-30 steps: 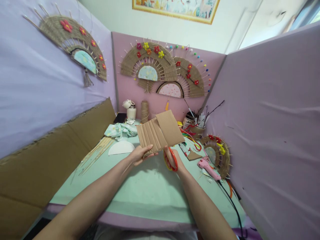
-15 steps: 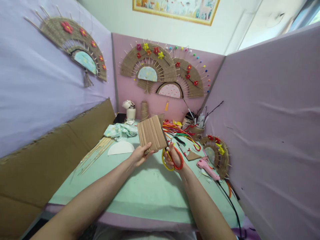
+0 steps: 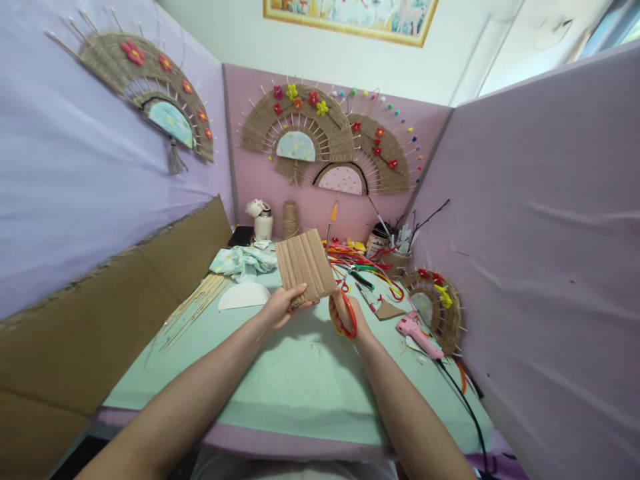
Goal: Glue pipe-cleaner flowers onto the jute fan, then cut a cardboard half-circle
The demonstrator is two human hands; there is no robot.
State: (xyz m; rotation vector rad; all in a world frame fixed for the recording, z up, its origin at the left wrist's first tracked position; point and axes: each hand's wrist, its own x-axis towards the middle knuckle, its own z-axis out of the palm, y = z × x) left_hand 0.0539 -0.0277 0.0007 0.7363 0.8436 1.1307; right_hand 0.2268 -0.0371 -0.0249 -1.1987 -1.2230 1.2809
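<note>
My left hand (image 3: 287, 305) grips a piece of corrugated cardboard (image 3: 304, 265) by its lower left corner, thumb on top, and holds it up above the table. My right hand (image 3: 345, 315) has its fingers in the red and yellow handles of a pair of scissors (image 3: 351, 316). The scissors stand at the cardboard's right edge, their blades pointing away from me. Part of the blades is hidden behind the cardboard, and a tip shows past its upper right corner. A white half-round piece (image 3: 245, 295) lies on the table left of my left hand.
Thin sticks (image 3: 196, 307) and a patterned cloth (image 3: 243, 262) lie at left. Pipe cleaners (image 3: 345, 252), pliers (image 3: 361, 278), a cardboard scrap (image 3: 387, 309) and a pink glue gun (image 3: 420, 337) with a cord are at right. Twine (image 3: 290, 220) stands behind. Partitions surround the table.
The scissor handles have come closer together and turned more edge-on as my right hand moved slightly. The cardboard stays in my left hand, nearly still.
</note>
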